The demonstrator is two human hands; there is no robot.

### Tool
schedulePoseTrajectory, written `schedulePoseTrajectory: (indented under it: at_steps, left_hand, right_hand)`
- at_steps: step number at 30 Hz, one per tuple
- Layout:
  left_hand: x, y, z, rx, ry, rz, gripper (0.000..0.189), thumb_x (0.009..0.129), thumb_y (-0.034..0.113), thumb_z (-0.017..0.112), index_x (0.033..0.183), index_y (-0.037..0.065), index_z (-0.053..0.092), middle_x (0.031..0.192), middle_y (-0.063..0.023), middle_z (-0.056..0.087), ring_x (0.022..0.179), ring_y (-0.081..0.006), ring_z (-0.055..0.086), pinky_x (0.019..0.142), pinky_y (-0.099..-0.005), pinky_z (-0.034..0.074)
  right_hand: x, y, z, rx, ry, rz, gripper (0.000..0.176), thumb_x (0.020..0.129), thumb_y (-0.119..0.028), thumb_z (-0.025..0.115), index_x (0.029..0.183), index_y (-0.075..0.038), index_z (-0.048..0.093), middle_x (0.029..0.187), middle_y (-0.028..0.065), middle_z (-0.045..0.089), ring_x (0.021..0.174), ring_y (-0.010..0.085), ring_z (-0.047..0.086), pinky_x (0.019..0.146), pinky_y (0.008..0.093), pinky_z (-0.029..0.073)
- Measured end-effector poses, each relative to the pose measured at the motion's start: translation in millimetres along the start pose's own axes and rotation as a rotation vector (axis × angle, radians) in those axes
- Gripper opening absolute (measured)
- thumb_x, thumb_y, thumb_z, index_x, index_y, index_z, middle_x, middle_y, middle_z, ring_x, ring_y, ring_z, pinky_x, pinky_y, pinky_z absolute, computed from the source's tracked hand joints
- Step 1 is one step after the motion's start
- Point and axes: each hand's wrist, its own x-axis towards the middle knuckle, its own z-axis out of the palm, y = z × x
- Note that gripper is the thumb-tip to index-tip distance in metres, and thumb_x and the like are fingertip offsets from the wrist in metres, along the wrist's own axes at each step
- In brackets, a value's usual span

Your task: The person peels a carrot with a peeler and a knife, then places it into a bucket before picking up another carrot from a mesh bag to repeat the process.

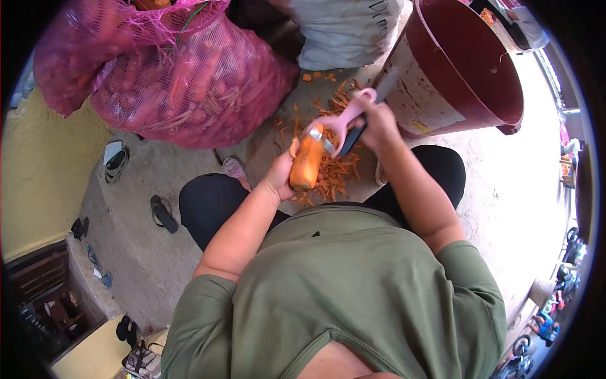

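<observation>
My left hand (281,175) is wrapped round the lower part of a thick orange carrot (306,165), which points away from me. In my right hand (380,125) is a pink Y-shaped peeler (343,121), gripped by its handle. The peeler's metal blade lies at the carrot's far end and appears to touch it. A dark, long knife-like object (351,140) also passes through or beside my right hand; its blurred far end is hard to make out. Orange carrot peelings (338,180) lie in a heap on the floor below my hands.
Pink mesh sacks (189,88) full of carrots stand at the upper left. A white sack (344,31) is at the top, beside a large dark-red bucket (421,76) with a stained side. A black sandal (164,213) lies on the concrete floor (136,252).
</observation>
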Motion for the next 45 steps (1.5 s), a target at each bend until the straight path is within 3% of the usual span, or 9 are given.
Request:
schedulePoseTrajectory:
  at_steps: [3, 8, 17, 19, 23, 25, 33, 37, 45]
  left_hand:
    - [-0.6, -4.3, 16.0, 0.006, 0.075, 0.079, 0.046, 0.086, 0.044, 0.031, 0.107, 0.005, 0.044, 0.089, -0.0126, 0.054, 0.074, -0.0248, 0.057, 0.059, -0.0366, 0.049]
    - [-10.6, -14.5, 7.6, 0.086, 0.020, -0.055, 0.044, 0.084, 0.043, 0.037, 0.107, 0.006, 0.044, 0.087, -0.0113, 0.054, 0.064, -0.0262, 0.058, 0.054, -0.0369, 0.050]
    - [-21.9, -10.6, 40.5, 0.041, 0.039, 0.070, 0.041, 0.087, 0.041, 0.032, 0.109, 0.007, 0.043, 0.096, -0.0096, 0.052, 0.079, -0.0227, 0.056, 0.061, -0.0356, 0.050]
    - [-17.0, -13.3, 43.7, 0.093, 0.068, 0.132, 0.045, 0.085, 0.044, 0.033, 0.108, 0.006, 0.043, 0.093, -0.0116, 0.054, 0.071, -0.0244, 0.057, 0.055, -0.0358, 0.050]
    - [-16.1, -14.2, 22.0, 0.102, 0.030, 0.041, 0.046, 0.085, 0.044, 0.033, 0.107, 0.004, 0.044, 0.086, -0.0155, 0.055, 0.066, -0.0258, 0.058, 0.055, -0.0357, 0.050]
    - [-20.0, -16.1, 25.0, 0.064, 0.055, 0.059, 0.043, 0.086, 0.040, 0.033, 0.106, 0.004, 0.044, 0.084, -0.0170, 0.055, 0.065, -0.0264, 0.058, 0.058, -0.0361, 0.050]
    - [-17.7, -21.8, 25.6, 0.116, 0.078, 0.135, 0.034, 0.088, 0.027, 0.035, 0.106, 0.001, 0.046, 0.090, -0.0126, 0.056, 0.075, -0.0232, 0.057, 0.069, -0.0357, 0.048]
    - [-19.4, -24.4, 12.1, 0.196, 0.070, 0.034, 0.042, 0.088, 0.036, 0.034, 0.104, -0.001, 0.046, 0.085, -0.0157, 0.056, 0.072, -0.0241, 0.058, 0.064, -0.0352, 0.049]
    - [-8.6, -23.5, 4.3, 0.268, 0.262, 0.176, 0.044, 0.087, 0.038, 0.033, 0.102, -0.001, 0.046, 0.082, -0.0130, 0.056, 0.066, -0.0230, 0.058, 0.059, -0.0352, 0.050]
  right_hand:
    - [-27.4, 24.6, 11.9, -0.155, -0.353, 0.092, 0.012, 0.075, -0.011, 0.058, 0.077, -0.001, 0.051, 0.059, 0.0063, 0.051, 0.045, 0.0127, 0.047, 0.042, 0.0237, 0.038]
    - [35.0, 9.1, -53.7, -0.043, 0.135, -0.048, 0.014, 0.074, -0.011, 0.060, 0.078, -0.001, 0.051, 0.064, 0.0060, 0.051, 0.048, 0.0131, 0.048, 0.042, 0.0239, 0.039]
    - [-63.0, -5.6, 14.9, -0.037, -0.306, 0.065, 0.016, 0.074, -0.015, 0.061, 0.074, -0.003, 0.051, 0.061, 0.0048, 0.051, 0.045, 0.0114, 0.046, 0.040, 0.0222, 0.036]
    - [-54.0, 9.0, 14.9, -0.126, -0.367, -0.009, 0.015, 0.074, -0.015, 0.061, 0.073, -0.004, 0.052, 0.061, 0.0050, 0.051, 0.044, 0.0116, 0.046, 0.040, 0.0228, 0.037]
    - [-1.0, 1.8, -21.8, -0.039, 0.054, -0.047, 0.016, 0.074, -0.013, 0.061, 0.073, -0.001, 0.051, 0.060, 0.0056, 0.050, 0.048, 0.0114, 0.046, 0.042, 0.0257, 0.040]
    - [18.4, -9.9, -48.1, 0.009, 0.083, -0.157, 0.017, 0.073, -0.014, 0.061, 0.076, 0.000, 0.052, 0.058, 0.0054, 0.050, 0.047, 0.0117, 0.046, 0.043, 0.0262, 0.040]
    - [-38.5, 25.0, 1.8, -0.107, -0.293, 0.069, 0.013, 0.074, -0.013, 0.060, 0.075, -0.003, 0.053, 0.059, 0.0042, 0.051, 0.041, 0.0107, 0.045, 0.040, 0.0234, 0.038]
    - [18.9, 8.3, -41.3, -0.023, 0.166, -0.114, 0.014, 0.076, -0.013, 0.057, 0.071, -0.005, 0.047, 0.053, 0.0030, 0.045, 0.041, 0.0111, 0.041, 0.040, 0.0245, 0.036]
    - [-20.8, 24.7, -14.1, -0.116, -0.157, 0.031, 0.014, 0.075, -0.011, 0.059, 0.072, -0.002, 0.049, 0.058, 0.0048, 0.049, 0.042, 0.0117, 0.045, 0.040, 0.0245, 0.039]
